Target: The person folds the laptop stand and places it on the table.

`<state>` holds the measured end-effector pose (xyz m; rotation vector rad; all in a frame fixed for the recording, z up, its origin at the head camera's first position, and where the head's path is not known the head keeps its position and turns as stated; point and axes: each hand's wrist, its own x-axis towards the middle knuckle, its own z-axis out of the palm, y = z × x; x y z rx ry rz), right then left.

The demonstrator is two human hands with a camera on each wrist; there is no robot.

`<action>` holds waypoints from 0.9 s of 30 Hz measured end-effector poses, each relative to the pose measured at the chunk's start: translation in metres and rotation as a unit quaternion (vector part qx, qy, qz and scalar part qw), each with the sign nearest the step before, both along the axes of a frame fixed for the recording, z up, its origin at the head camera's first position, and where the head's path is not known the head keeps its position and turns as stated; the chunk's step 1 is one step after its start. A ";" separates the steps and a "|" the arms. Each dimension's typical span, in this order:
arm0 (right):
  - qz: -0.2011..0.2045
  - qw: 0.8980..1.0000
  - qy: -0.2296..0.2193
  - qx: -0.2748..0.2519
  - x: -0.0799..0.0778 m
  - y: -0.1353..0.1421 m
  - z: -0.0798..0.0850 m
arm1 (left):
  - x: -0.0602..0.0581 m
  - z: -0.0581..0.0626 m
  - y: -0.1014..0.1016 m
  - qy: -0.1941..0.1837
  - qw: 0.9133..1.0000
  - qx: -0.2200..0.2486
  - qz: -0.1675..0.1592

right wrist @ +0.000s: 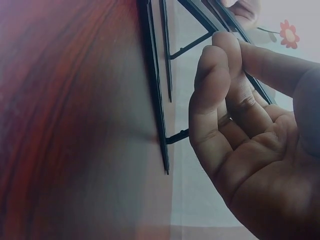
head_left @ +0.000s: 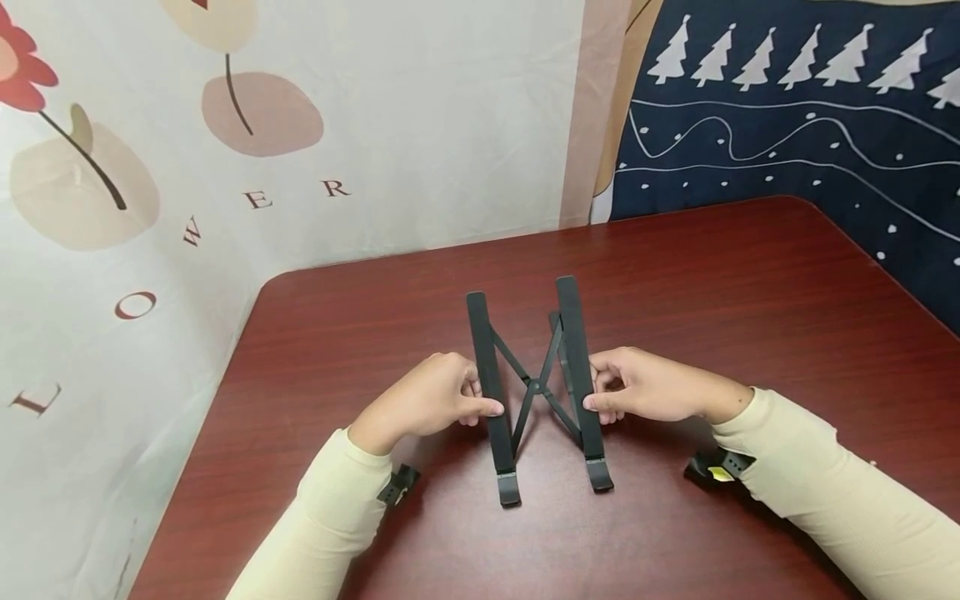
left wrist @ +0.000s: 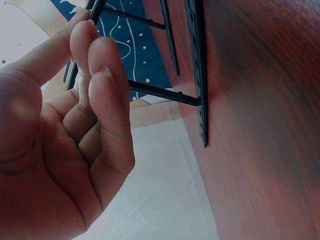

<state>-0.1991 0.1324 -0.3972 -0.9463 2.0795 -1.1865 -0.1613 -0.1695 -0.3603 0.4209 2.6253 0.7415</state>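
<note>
A black folding laptop stand [head_left: 536,386] stands spread on the table, its crossed struts meeting at a middle pivot. Its two top rails slope toward me and end in small turned-up lips. My left hand [head_left: 431,396] pinches the left rail [head_left: 491,367], thumb on top and curled fingers beneath. On the other side, my right hand [head_left: 652,385] holds the right rail [head_left: 573,350] the same way. In the left wrist view, a slotted base rail [left wrist: 201,90] lies along the tabletop. The right wrist view shows another base rail [right wrist: 157,90] beside the curled fingers.
The reddish-brown wooden table [head_left: 360,317] has rounded far corners. Behind it hang a pale cloth [head_left: 450,125] with flowers and letters, and a navy cloth [head_left: 750,142] with white trees. A black strapped device [head_left: 401,485] is on the left wrist, another [head_left: 712,468] on the right.
</note>
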 end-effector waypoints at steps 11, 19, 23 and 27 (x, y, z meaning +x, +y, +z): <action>0.002 1.000 0.000 -0.004 0.001 -0.003 -0.001 | 0.002 -0.001 0.001 0.001 1.000 0.004 0.003; -0.001 1.000 0.002 0.006 0.000 -0.003 0.000 | 0.001 -0.001 0.002 0.004 1.000 0.004 0.003; -0.002 1.000 0.002 0.009 0.001 -0.003 -0.001 | 0.001 -0.001 0.002 0.001 1.000 0.004 0.004; -0.002 1.000 0.007 0.004 0.002 -0.004 -0.001 | 0.001 -0.002 0.002 0.008 1.000 0.012 0.002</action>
